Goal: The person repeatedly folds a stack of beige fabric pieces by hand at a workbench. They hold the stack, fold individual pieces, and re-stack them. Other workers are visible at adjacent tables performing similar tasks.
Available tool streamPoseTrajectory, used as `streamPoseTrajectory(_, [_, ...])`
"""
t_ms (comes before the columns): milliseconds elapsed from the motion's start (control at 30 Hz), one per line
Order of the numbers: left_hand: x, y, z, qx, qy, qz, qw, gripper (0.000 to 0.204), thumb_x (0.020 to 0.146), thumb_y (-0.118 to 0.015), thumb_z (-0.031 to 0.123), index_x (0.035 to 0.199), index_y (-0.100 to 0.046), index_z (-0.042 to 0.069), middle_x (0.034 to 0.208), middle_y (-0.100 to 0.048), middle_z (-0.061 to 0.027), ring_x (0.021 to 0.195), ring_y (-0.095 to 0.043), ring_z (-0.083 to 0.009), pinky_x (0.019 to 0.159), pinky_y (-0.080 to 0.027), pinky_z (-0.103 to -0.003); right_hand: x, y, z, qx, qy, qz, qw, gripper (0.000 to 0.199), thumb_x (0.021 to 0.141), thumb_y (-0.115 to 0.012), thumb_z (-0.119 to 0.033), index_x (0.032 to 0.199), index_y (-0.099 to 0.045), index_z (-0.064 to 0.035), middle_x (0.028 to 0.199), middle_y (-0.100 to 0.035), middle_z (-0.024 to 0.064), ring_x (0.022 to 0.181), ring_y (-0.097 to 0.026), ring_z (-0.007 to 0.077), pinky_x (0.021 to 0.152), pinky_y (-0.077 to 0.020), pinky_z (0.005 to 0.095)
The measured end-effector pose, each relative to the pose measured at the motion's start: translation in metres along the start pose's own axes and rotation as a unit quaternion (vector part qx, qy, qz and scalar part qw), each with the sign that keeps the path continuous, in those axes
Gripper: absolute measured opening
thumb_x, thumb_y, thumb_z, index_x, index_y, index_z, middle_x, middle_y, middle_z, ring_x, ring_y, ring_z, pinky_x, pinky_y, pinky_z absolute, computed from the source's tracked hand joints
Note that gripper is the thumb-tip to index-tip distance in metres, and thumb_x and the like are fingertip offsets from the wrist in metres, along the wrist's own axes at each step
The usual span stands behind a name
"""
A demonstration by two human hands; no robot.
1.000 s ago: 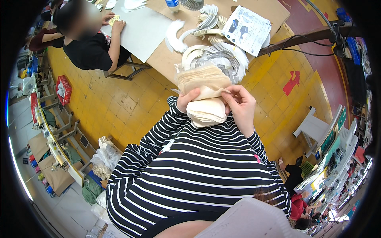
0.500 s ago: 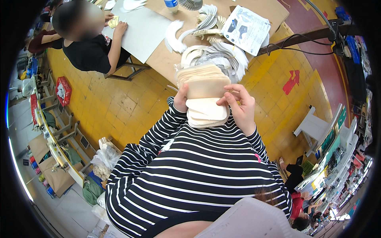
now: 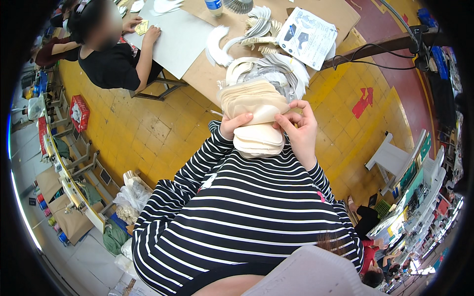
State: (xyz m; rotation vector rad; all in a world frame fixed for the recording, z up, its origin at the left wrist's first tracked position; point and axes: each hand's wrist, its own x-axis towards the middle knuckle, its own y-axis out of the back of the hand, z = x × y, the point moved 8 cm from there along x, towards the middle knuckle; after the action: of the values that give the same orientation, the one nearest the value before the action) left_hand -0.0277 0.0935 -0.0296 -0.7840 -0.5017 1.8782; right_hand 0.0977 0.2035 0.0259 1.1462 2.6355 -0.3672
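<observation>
Head view: 2 stacks of cream pieces sit between the person's hands, just in front of the white curved-strip heap [image 3: 295,74] at the near corner of the brown tabletop [image 3: 198,81]; whether that corner bears any of their weight, I cannot tell. The handling looks partway: the top piece [image 3: 265,114] of the far stack [image 3: 252,94] bows up along its near side but is not free, and many layers lie beneath it. Whether the near stack [image 3: 257,139] is finished or waiting, I cannot tell.

The right hand [image 3: 302,129] has its grip pinched, thumb and forefinger together on the top piece's right edge. The left hand [image 3: 232,127] clasps the far stack's left edge, thumb on top, other fingers mostly hidden. The pieces look thin, matt and round-cornered; the far stack fans thickly, and the near one lies slightly uneven.
</observation>
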Motion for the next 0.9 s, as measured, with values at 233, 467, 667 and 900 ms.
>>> streamPoseTrajectory(233, [-0.003, 0.004, -0.002, -0.009, 0.0, 0.026, 1.0, 0.043, 0.086, -0.065, 0.009, 0.127, -0.056, -0.002, 0.111, -0.067, -0.0133, 0.1, -0.066, -0.0211, 0.087, -0.054, -0.033, -0.003, 0.009, -0.013, -0.133, 0.058, 0.058, 0.988, 0.012, 0.083, -0.073, 0.002, 0.086, -0.062, -0.0006, 0.076, -0.064, 0.0024, 0.077, -0.062, 0.0101, 0.07, -0.0463, 0.0222])
streamPoseTrajectory(467, [-0.002, 0.008, -0.005, 0.011, -0.023, 0.008, 1.0, 0.042, 0.086, -0.067, 0.009, 0.125, -0.057, -0.003, 0.11, -0.068, -0.0127, 0.099, -0.066, -0.0208, 0.086, -0.054, -0.032, -0.007, 0.002, -0.032, -0.11, 0.21, 0.022, 0.971, 0.009, 0.079, -0.076, -0.002, 0.086, -0.071, 0.0015, 0.085, -0.068, 0.0071, 0.081, -0.063, 0.0154, 0.073, -0.0482, 0.0265])
streamPoseTrajectory(667, [-0.005, 0.006, -0.014, -0.097, -0.046, -0.07, 0.992, 0.059, 0.094, -0.056, 0.036, 0.137, -0.046, -0.004, 0.127, -0.059, -0.0195, 0.114, -0.061, -0.0271, 0.096, -0.05, -0.038, -0.008, 0.009, -0.012, -0.077, 0.116, -0.015, 0.99, 0.01, 0.09, -0.065, -0.004, 0.094, -0.069, 0.0038, 0.089, -0.069, 0.009, 0.083, -0.065, 0.0143, 0.075, -0.0485, 0.0249])
streamPoseTrajectory(900, [-0.004, 0.012, -0.015, -0.05, -0.036, -0.004, 0.998, 0.062, 0.093, -0.057, 0.035, 0.138, -0.043, -0.005, 0.131, -0.057, -0.0201, 0.119, -0.058, -0.029, 0.1, -0.047, -0.038, -0.008, -0.002, -0.009, -0.049, 0.061, -0.059, 0.995, 0.018, 0.097, -0.055, -0.005, 0.112, -0.061, 0.0034, 0.076, -0.067, 0.0071, 0.071, -0.065, 0.0115, 0.072, -0.0488, 0.0218])
